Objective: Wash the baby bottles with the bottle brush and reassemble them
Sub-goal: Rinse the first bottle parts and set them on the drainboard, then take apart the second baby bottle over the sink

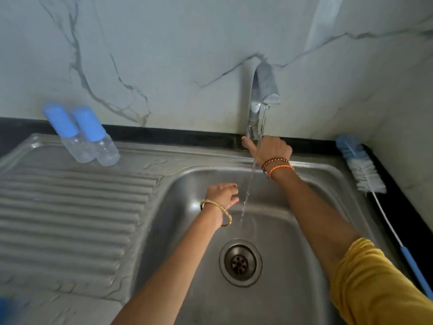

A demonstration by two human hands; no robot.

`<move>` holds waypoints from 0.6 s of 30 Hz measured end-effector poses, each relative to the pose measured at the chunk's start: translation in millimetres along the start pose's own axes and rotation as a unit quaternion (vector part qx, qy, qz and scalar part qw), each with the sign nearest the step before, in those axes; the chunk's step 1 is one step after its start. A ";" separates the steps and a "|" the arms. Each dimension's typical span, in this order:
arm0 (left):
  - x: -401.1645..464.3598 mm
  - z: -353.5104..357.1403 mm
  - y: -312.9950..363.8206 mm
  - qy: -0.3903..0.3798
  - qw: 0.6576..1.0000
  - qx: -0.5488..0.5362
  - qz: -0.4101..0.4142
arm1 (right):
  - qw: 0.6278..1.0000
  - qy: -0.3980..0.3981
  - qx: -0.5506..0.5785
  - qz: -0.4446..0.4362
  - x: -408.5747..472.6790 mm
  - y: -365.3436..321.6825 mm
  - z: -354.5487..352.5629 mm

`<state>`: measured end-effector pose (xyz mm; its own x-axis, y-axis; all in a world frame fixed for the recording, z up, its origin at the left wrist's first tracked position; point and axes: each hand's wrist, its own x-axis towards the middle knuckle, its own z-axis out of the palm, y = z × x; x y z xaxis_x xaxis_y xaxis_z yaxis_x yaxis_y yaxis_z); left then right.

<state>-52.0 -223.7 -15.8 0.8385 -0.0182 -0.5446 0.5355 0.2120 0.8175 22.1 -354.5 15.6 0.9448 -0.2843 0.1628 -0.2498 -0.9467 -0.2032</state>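
Observation:
Two clear baby bottles with blue caps, one (70, 137) just left of the other (99, 139), stand side by side on the steel drainboard at the back left. A bottle brush (360, 164) with blue and white bristles and a blue handle lies on the dark counter along the sink's right edge. My right hand (269, 148) grips the base of the tap (262, 95), and a thin stream of water runs down into the sink basin (293, 231). Over the basin, just left of the stream, my left hand (223, 193) hovers with fingers loosely curled, holding nothing.
The ribbed drainboard (70, 219) fills the left side. The drain (240, 262) sits in the middle of the basin. A marble-patterned wall rises behind the sink and at the right. A blurred blue thing (9, 306) shows at the lower left corner.

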 end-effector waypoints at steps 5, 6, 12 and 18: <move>6.2 9.5 1.8 0.006 1.000 -0.013 -0.018 | 0.997 -0.008 0.079 0.008 9.3 -2.5 9.6; 6.7 11.2 2.1 0.002 0.999 -0.020 -0.026 | 0.992 -0.021 0.118 0.028 10.3 -2.8 13.0; 8.3 21.7 -2.1 -0.001 0.997 -0.066 -0.047 | 0.969 -0.067 0.225 0.081 9.8 -4.7 17.1; 10.5 26.3 -1.7 0.003 0.995 -0.075 -0.059 | 0.960 -0.085 0.248 0.094 7.8 -5.9 15.1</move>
<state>-41.5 -250.0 -17.9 0.7696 -0.0466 -0.6369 0.6093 0.3522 0.7105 34.1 -348.8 3.4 0.9243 -0.3744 -0.0743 -0.3281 -0.6797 -0.6561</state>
